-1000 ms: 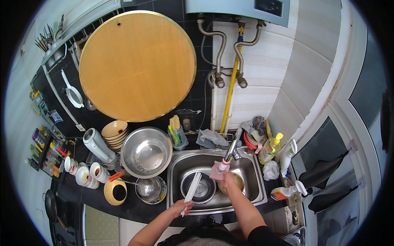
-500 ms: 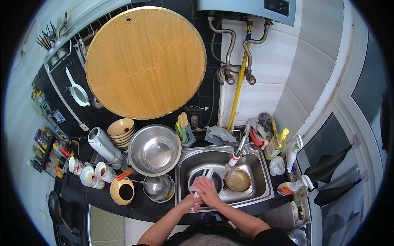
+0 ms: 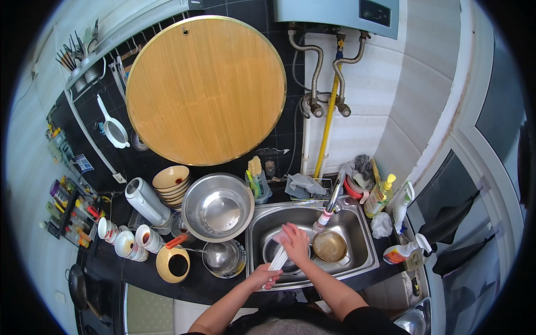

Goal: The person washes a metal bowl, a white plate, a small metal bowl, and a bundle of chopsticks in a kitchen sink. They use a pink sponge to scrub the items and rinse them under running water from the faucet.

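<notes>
White sticks (image 3: 277,260), slim and bunched, rise at a slant from the left hand (image 3: 264,277) in the lower middle of the frame, its fingers curled tightly round their lower ends. Higher and to the right, the right hand (image 3: 296,244) clasps a pink cloth (image 3: 281,237) at their upper ends; whether its fingers also squeeze the sticks cannot be told, since the cloth and the palm hide that part. If the sticks are wet and the left hand's hold loosens, a hard pull of the cloth could draw one out of the bunch.

Directly below lies a dark-rimmed bowl (image 3: 270,252) in the left part of the sink (image 3: 358,240), so a lost stick would probably land there or on the metal floor. To its right sits a brass-coloured pot (image 3: 329,246), near the right forearm; an elbow swung wide could nudge it. Above that pot hangs the tap (image 3: 335,192).

Left of the sink, the counter (image 3: 223,290) is crowded. A steel basin (image 3: 219,215) stands close to the sink's edge, just above a ladle (image 3: 220,257) whose orange handle reaches leftward. Catching that handle could tip the ladle, or jostle the beige bowl (image 3: 162,273) with dark contents beside it.
</notes>
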### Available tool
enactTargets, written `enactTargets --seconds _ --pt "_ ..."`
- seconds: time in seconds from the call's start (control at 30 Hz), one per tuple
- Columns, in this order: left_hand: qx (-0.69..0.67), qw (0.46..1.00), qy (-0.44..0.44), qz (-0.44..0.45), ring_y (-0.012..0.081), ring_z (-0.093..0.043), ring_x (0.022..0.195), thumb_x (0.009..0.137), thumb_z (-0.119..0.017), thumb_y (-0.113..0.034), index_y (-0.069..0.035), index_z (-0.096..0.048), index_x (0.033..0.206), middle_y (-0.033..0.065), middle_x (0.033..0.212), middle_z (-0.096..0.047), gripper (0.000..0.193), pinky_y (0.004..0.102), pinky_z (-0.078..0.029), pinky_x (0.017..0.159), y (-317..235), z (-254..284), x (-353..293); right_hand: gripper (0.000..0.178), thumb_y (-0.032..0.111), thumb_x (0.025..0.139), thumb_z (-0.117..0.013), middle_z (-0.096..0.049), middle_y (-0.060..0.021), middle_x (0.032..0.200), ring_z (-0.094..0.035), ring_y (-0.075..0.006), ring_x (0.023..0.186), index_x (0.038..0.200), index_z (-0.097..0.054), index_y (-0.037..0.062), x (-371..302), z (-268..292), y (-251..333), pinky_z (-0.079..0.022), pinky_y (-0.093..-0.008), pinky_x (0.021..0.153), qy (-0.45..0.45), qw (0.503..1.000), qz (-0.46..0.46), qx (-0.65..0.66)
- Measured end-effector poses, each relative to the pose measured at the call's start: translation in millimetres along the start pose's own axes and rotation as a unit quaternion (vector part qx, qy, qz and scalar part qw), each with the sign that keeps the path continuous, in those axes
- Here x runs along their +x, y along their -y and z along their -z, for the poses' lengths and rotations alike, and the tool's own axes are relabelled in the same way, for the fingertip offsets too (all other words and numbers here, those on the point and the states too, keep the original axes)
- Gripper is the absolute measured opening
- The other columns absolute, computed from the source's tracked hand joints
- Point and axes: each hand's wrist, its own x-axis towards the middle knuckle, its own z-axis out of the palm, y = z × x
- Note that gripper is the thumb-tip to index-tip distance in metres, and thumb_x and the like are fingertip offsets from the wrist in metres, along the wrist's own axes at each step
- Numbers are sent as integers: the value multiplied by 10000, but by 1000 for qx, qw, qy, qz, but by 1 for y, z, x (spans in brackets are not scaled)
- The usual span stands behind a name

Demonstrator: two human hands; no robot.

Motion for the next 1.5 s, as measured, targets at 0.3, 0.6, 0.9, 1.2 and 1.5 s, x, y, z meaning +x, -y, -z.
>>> enactTargets --seconds 0.3,0.6,0.9,1.2,1.5 --pt "21 999 -26 -25 77 -368 401 843 -525 -108 -71 -445 810 -1 576 -416 94 229 -276 324 6 14 3 324 209 831 -423 -424 -109 1261 -335 -323 1193 1122 -538 122 -34 -42 -4 -230 -467 961 18 988 152 -21" --pt "96 992 -69 -31 82 -387 398 838 -542 -126 -65 -455 835 9 569 -428 106 236 -295 322 6 24 4 360 212 838 -413 -341 -149 1307 -207 -400 1248 1168 -498 97 -39 -31 35 -158 -505 1011 61 993 93 48" --pt "118 985 -72 -99 93 -376 368 828 -512 -85 -47 -451 877 19 563 -421 87 252 -299 302 4 2 -2 453 177 866 -418 -201 -256 1358 -127 -452 1262 1274 -338 -5 19 -28 -9 -132 -479 1038 -43 999 -18 13" --pt "467 829 -223 -212 428 -551 821 776 -500 -112 16 -507 940 269 822 -575 209 460 -444 709 9 9 0 688 134 855 -460 -45 -296 1382 -61 -412 1293 1354 -17 -30 -12 -78 -7 -87 -398 1057 -18 965 -184 188" --pt "63 983 -76 -157 254 -619 755 829 -558 -236 -6 -557 936 106 782 -607 253 362 -484 626 1 5 -5 142 240 893 -468 -459 0 778 -385 -83 482 991 -402 162 62 -22 -12 -340 -224 360 -99 618 -333 706"
